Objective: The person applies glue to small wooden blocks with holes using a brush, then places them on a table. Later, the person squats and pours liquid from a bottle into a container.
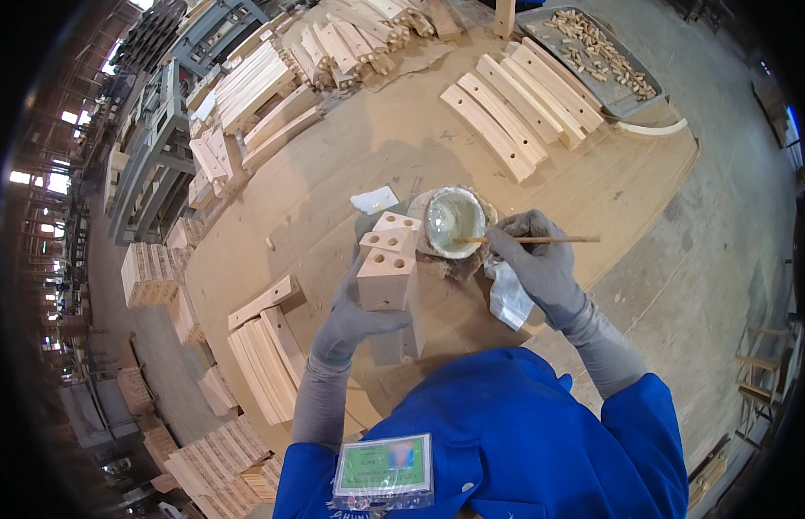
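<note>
Left hand (350, 322), grey-gloved, fingers wrapped round drilled wooden block (387, 277), just left of glue bowl (454, 222). Right hand (534, 264) pinching wooden stick (528, 240), tip in bowl.

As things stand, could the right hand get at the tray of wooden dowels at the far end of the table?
Probably not without leaning. The right hand holds a stick at the glue bowl; the tray of dowels lies far beyond the curved slats.

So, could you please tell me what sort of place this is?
Most likely a woodworking or furniture workshop: cut wooden slats lie in rows on the big workbench, a tray of dowels sits beyond, and the left hand holds a drilled wooden block.
</note>
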### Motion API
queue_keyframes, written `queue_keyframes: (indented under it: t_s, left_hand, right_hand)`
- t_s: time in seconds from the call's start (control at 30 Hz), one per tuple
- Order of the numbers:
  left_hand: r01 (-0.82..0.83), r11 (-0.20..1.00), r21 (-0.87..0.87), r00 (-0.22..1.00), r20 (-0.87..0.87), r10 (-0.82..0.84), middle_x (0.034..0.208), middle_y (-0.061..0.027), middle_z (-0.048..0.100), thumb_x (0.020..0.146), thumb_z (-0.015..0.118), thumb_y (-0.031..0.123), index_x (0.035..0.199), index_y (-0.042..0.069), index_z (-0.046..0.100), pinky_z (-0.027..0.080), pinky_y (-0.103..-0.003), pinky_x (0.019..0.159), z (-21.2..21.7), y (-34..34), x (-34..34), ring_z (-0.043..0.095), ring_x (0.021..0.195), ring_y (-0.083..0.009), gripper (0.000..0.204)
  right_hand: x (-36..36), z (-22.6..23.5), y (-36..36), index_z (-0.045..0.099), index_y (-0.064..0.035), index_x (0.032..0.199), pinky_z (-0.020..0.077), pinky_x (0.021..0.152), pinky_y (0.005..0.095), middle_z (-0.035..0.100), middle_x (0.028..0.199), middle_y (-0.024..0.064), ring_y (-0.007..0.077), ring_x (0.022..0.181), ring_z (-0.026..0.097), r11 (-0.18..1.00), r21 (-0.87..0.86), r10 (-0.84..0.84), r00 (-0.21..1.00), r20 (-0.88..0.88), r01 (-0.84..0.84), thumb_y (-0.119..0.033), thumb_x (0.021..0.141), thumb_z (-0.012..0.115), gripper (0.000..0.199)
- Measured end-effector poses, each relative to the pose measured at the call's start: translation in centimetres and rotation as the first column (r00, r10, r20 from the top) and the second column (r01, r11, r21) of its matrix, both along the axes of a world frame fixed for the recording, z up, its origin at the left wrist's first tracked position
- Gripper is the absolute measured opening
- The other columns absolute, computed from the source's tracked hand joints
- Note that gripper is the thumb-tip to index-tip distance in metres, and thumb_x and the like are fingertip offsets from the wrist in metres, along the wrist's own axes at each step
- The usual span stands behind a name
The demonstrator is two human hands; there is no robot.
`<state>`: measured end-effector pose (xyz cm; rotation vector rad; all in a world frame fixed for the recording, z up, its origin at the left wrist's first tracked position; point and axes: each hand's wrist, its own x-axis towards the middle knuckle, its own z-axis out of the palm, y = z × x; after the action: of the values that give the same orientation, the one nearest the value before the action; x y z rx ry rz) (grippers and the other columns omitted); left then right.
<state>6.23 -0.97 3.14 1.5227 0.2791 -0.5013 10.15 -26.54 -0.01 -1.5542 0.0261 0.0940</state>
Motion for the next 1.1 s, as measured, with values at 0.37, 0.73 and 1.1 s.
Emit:
queue_keyframes:
  t_s: [0.37, 0.73, 1.1]
  left_hand:
    - [0.200, 0.861, 0.467, 0.912, 0.231, -0.338, 0.128, -0.0178, 0.045, 0.051, 0.080, 0.022, 0.137, -0.003, 0.031, 0.041, -0.040, 0.096, 0.1, -1.9, 1.0, 0.046, 0.120, -0.0317, 0.102]
    - [0.151, 0.802, 0.578, 0.908, 0.239, -0.344, 0.128, -0.0178, 0.046, 0.050, 0.082, 0.025, 0.139, -0.002, 0.028, 0.038, -0.039, 0.100, -0.3, -1.7, -0.2, 0.045, 0.120, -0.0312, 0.107]
    - [0.145, 0.806, 0.573, 0.914, 0.233, -0.331, 0.125, -0.0158, 0.050, 0.050, 0.080, 0.023, 0.138, -0.002, 0.029, 0.039, -0.038, 0.099, 0.0, -1.8, -0.3, 0.046, 0.119, -0.0295, 0.105]
  right_hand:
    - [0.9, -1.1, -3.6, 0.066, -0.0073, 0.097, 0.0502, 0.063, 0.0280, 0.063, 0.082, 0.0078, 0.0161, 0.070, 0.061, 0.799, -0.591, 0.362, 0.702, 0.614, 0.105, -0.009, 0.078, 0.070, 0.019]
    - [-4.8, -1.5, -1.7, 0.059, -0.0036, 0.088, 0.0534, 0.068, 0.0283, 0.068, 0.097, 0.0115, 0.0173, 0.079, 0.066, 0.986, -0.161, 0.099, 0.937, 0.336, -0.046, -0.006, 0.078, 0.071, 0.016]
    - [-4.5, -1.9, -1.1, 0.058, -0.0006, 0.088, 0.0514, 0.073, 0.0269, 0.067, 0.099, 0.0128, 0.0167, 0.086, 0.064, 0.983, 0.184, -0.003, 0.999, -0.041, 0.010, -0.001, 0.081, 0.067, 0.011]
